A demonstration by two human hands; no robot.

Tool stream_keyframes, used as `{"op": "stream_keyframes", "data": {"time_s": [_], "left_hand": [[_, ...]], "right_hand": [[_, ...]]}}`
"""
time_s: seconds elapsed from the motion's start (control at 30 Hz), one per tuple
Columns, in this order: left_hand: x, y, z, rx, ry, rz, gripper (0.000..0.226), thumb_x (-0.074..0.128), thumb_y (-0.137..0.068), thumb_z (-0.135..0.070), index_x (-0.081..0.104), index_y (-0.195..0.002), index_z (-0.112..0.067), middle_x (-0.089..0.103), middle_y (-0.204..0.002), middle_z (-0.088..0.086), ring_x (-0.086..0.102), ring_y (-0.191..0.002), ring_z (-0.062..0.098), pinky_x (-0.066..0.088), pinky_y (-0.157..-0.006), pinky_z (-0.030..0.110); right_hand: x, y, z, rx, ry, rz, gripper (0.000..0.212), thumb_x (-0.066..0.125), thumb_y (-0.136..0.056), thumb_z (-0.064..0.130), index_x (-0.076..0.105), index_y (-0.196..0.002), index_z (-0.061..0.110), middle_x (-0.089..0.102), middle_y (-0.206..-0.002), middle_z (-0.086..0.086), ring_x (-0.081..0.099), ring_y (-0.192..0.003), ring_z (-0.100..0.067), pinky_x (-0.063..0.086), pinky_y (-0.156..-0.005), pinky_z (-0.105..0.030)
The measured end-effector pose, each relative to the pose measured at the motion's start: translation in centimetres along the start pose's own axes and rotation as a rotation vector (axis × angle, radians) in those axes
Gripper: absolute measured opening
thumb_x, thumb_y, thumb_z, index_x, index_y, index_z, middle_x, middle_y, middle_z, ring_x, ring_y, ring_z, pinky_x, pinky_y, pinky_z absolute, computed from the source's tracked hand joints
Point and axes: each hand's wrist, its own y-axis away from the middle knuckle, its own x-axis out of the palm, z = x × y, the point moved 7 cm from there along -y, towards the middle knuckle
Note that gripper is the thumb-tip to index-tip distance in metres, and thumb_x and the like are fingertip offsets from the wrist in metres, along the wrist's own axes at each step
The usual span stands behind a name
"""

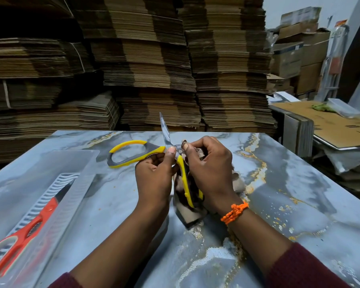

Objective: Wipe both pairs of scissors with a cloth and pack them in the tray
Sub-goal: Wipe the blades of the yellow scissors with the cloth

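Far left on the blue-grey marble-patterned table (279,204) lies a clear plastic tray (50,173) with a white ribbed insert, and in it a pair of orange-handled scissors (23,231) rests with its dark blade pointing away toward the tray's far end. Moving right, the person's left hand (154,175) is closed around the yellow-and-grey-handled scissors (133,152) near the pivot, thumb up against the joint; one handle loop sticks out to the left, one blade points up and away, the other handle hangs down between the two wrists. The scissors are splayed wide open, held above the tabletop. Just right of that, the right hand (210,169) is clenched on a crumpled brown-and-beige cloth (187,204), pressing it to the scissors at the pivot, where the second blade is hidden by it; the cloth trails down under the wrist, which wears an orange beaded bracelet (234,213). Behind stand stacks of flattened brown cardboard (143,59), with more boxes at far right
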Motion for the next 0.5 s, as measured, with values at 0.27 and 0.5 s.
{"op": "stream_keyframes", "data": {"time_s": [0.27, 0.5], "left_hand": [[-1.4, -1.1, -0.5, -0.001, -0.015, -0.033, 0.020, 0.070, -0.096, -0.023, 0.073, -0.083, -0.009, 0.073, -0.070, -0.003, 0.070, -0.070, 0.008, 0.060, -0.072, 0.026], [-1.9, -1.6, 0.2, -0.054, 0.037, -0.038, 0.015, 0.072, -0.095, -0.020, 0.075, -0.086, -0.008, 0.075, -0.073, 0.001, 0.074, -0.073, 0.013, 0.062, -0.069, 0.026]], "right_hand": [[-4.6, -3.0, -6.8, 0.202, 0.176, -0.066, 0.019, 0.070, -0.096, 0.026, 0.069, -0.084, 0.011, 0.069, -0.084, -0.001, 0.064, -0.078, -0.018, 0.039, -0.060, -0.020], [-3.7, -2.9, -4.9, 0.174, -0.014, 0.084, 0.028, 0.062, -0.093, 0.000, 0.079, -0.090, 0.022, 0.075, -0.098, 0.003, 0.069, -0.093, -0.001, 0.054, -0.082, -0.011]]}}
